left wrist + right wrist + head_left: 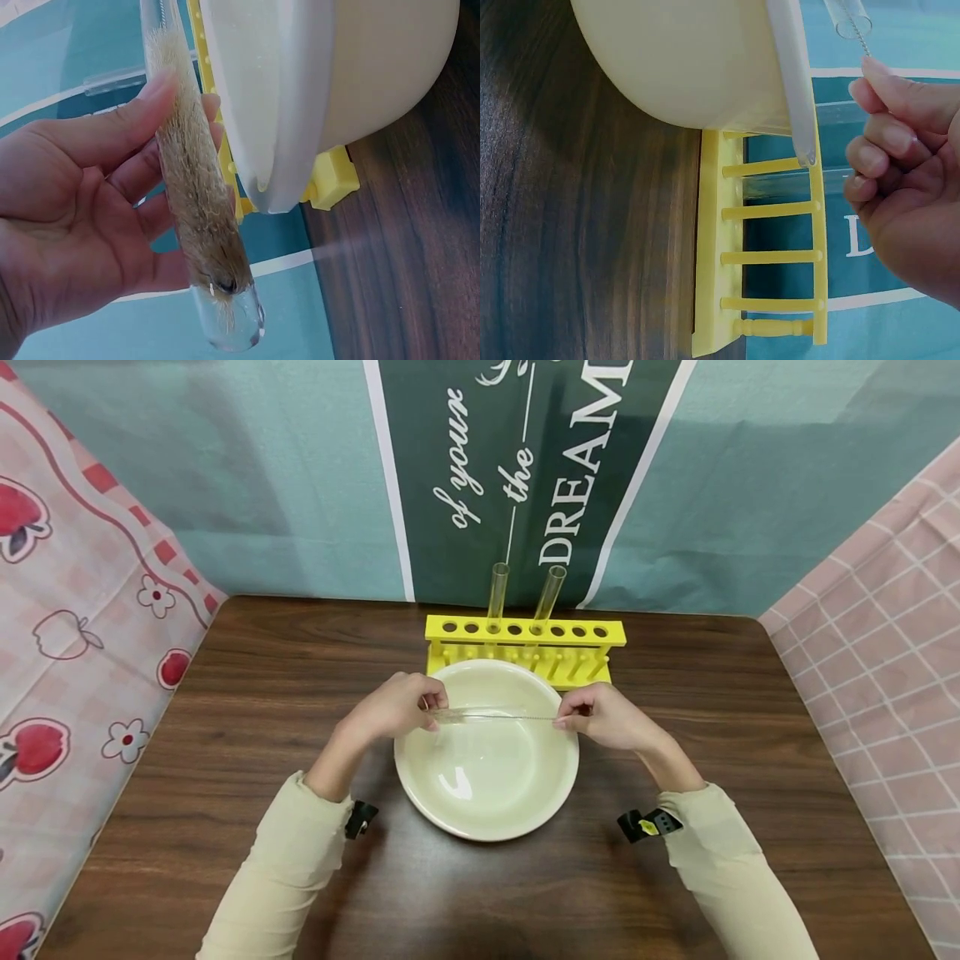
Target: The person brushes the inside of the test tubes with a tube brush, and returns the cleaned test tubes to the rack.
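My left hand [401,703] grips a clear glass test tube [232,322] between thumb and fingers, its rounded end beyond the palm. Inside the tube sits a test tube brush [196,180], with pale bristles that turn darker brown near the tip. Its twisted wire handle [865,46] comes out of the tube's mouth, and my right hand [606,717] pinches it between thumb and forefinger. In the head view, tube and wire stretch nearly level across the upper part of a round cream basin [495,785].
Behind the basin, close to its rim, stands a yellow test tube rack [438,639]. Two glass tubes, one on the left [498,593] and one on the right [551,596], lean in its holes. The dark wooden table [262,710] meets a printed cloth backdrop [315,485].
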`<control>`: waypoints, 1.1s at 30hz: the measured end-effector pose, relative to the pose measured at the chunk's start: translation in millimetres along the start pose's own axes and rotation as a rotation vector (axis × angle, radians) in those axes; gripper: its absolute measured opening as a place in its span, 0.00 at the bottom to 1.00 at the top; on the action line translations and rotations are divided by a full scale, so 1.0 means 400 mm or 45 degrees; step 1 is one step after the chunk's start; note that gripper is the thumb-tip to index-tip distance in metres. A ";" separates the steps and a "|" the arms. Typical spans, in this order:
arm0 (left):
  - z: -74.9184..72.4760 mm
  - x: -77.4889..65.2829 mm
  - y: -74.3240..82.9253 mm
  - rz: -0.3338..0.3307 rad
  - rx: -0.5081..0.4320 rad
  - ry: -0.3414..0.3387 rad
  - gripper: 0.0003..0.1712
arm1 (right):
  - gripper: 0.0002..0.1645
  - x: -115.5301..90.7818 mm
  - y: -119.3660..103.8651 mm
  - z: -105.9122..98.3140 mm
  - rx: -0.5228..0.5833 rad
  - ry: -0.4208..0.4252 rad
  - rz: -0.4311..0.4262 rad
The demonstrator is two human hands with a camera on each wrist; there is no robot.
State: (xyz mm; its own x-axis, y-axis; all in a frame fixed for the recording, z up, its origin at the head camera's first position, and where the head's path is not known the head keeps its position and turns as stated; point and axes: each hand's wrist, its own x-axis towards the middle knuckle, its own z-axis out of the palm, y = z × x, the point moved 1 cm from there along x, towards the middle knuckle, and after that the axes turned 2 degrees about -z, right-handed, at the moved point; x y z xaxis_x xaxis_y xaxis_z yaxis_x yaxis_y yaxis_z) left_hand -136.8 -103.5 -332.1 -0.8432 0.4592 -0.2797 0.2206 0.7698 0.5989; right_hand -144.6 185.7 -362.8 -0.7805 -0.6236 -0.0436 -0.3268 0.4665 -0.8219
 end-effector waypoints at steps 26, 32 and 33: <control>-0.008 0.003 -0.016 -0.019 -0.050 -0.149 0.05 | 0.10 -0.002 0.018 0.006 -0.126 0.008 -0.146; -0.008 0.000 -0.021 0.000 -0.046 -0.148 0.05 | 0.11 -0.006 0.016 0.007 -0.139 0.001 -0.166; -0.008 -0.001 -0.021 0.000 -0.047 -0.149 0.05 | 0.11 -0.006 0.016 0.007 -0.138 0.003 -0.177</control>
State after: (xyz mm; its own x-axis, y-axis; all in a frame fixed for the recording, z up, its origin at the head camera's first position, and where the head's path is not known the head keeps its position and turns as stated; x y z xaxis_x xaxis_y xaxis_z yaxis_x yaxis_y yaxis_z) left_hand -139.9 -111.5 -334.8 -0.7798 0.5092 -0.3642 0.2003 0.7540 0.6255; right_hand -143.2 188.5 -369.6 -0.7248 -0.6856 0.0679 -0.4874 0.4406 -0.7538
